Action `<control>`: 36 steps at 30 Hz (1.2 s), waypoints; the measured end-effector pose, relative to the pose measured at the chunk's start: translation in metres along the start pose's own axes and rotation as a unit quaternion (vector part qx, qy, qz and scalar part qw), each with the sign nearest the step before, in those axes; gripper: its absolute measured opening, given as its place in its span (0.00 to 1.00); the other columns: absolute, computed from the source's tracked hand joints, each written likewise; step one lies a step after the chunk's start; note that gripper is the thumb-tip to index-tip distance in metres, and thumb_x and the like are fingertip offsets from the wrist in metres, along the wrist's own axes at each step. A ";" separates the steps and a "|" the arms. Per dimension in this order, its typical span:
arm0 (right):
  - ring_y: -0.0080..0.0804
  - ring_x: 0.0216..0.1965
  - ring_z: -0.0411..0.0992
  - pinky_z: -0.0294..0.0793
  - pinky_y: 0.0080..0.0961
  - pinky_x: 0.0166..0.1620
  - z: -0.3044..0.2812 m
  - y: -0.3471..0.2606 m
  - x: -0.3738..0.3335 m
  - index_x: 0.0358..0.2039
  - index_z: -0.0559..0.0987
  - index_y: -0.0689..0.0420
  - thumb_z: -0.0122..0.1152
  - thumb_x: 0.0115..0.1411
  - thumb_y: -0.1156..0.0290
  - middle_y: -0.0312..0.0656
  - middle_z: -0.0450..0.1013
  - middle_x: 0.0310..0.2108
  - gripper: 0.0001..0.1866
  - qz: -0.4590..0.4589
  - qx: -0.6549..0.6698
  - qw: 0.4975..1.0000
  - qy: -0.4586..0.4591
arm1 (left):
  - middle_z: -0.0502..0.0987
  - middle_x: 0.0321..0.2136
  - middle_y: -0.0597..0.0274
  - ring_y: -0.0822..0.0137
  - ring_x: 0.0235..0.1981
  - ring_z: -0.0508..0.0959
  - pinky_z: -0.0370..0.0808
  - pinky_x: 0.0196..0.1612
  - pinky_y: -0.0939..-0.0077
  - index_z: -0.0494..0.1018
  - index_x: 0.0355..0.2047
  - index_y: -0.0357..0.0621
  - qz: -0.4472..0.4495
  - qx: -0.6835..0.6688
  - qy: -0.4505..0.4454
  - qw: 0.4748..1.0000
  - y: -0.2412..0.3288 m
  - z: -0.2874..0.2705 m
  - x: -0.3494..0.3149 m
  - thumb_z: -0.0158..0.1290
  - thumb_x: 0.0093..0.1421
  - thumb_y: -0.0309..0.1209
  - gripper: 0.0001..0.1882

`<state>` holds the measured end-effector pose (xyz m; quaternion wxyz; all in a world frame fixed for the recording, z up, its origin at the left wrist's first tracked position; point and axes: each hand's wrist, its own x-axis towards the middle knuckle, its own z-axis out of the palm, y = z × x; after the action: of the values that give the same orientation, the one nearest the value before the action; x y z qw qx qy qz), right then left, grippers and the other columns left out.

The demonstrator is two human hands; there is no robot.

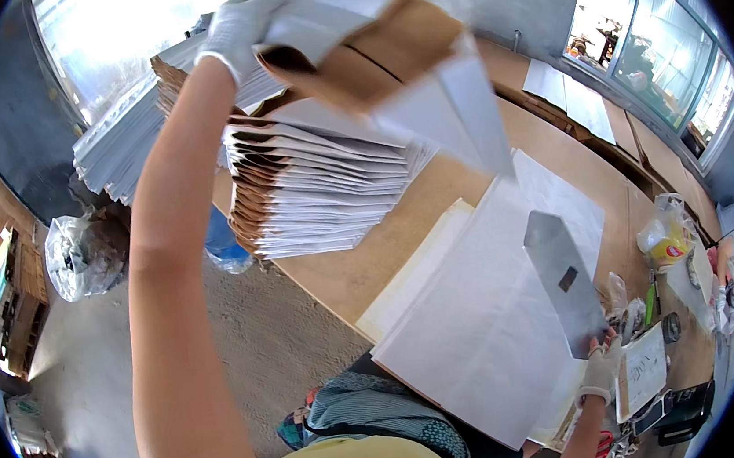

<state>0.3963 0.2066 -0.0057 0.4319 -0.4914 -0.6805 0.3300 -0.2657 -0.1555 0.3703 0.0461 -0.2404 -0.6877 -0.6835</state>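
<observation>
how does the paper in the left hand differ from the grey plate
The paper is brown and white, while the plate is grey with a dark rectangular patch. The paper looks bent; the plate looks flat. The paper is held up above the table, whereas the plate lies over white sheets. Each is touched by a gloved hand: left hand, right hand respectively.

Clear bulging plastic bag (87, 256) on dusty grey floor (255, 346) | yellow-and-clear plastic bag (666, 240) on light-brown tabletop (324, 286), right side | slim bright-green stick-like item (651, 304) near white rectangular pad (642, 368) | framed sliding glass window (652, 56), upper right
</observation>
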 end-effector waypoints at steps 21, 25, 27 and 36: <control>0.45 0.56 0.75 0.69 0.52 0.67 -0.033 -0.140 -0.167 0.46 0.83 0.54 0.79 0.42 0.56 0.41 0.79 0.48 0.30 -0.320 -0.481 0.706 -0.410 | 0.83 0.49 0.60 0.60 0.48 0.83 0.80 0.50 0.62 0.79 0.54 0.42 0.209 0.185 -0.197 0.940 -0.170 -0.038 -0.253 0.52 0.72 0.33 0.15; 0.37 0.53 0.77 0.70 0.51 0.66 -0.046 -0.156 -0.156 0.36 0.84 0.51 0.76 0.46 0.61 0.35 0.80 0.42 0.17 -0.348 -0.444 0.678 -0.471 | 0.81 0.53 0.63 0.58 0.54 0.80 0.77 0.58 0.63 0.81 0.50 0.52 0.343 0.224 -0.587 0.698 -0.199 0.090 -0.289 0.59 0.58 0.21 0.20; 0.37 0.52 0.78 0.71 0.51 0.66 -0.043 -0.160 -0.148 0.36 0.84 0.52 0.74 0.47 0.61 0.35 0.81 0.42 0.16 -0.328 -0.409 0.697 -0.489 | 0.82 0.51 0.64 0.59 0.53 0.81 0.78 0.56 0.63 0.81 0.48 0.52 0.362 0.199 -0.581 0.701 -0.222 0.098 -0.288 0.58 0.56 0.19 0.20; 0.21 0.41 0.72 0.71 0.23 0.47 -0.020 -0.146 -0.103 0.43 0.81 0.56 0.57 0.76 0.58 0.33 0.77 0.38 0.14 0.031 0.000 0.999 -0.028 | 0.83 0.31 0.57 0.56 0.34 0.84 0.80 0.37 0.65 0.81 0.30 0.44 0.136 0.186 -0.519 0.823 -0.226 0.134 -0.297 0.61 0.64 0.36 0.10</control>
<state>0.3733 0.0651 0.1026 0.4021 -0.5025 -0.6770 0.3570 -0.0578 -0.0950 0.0379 -0.1817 -0.6376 -0.6846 -0.3031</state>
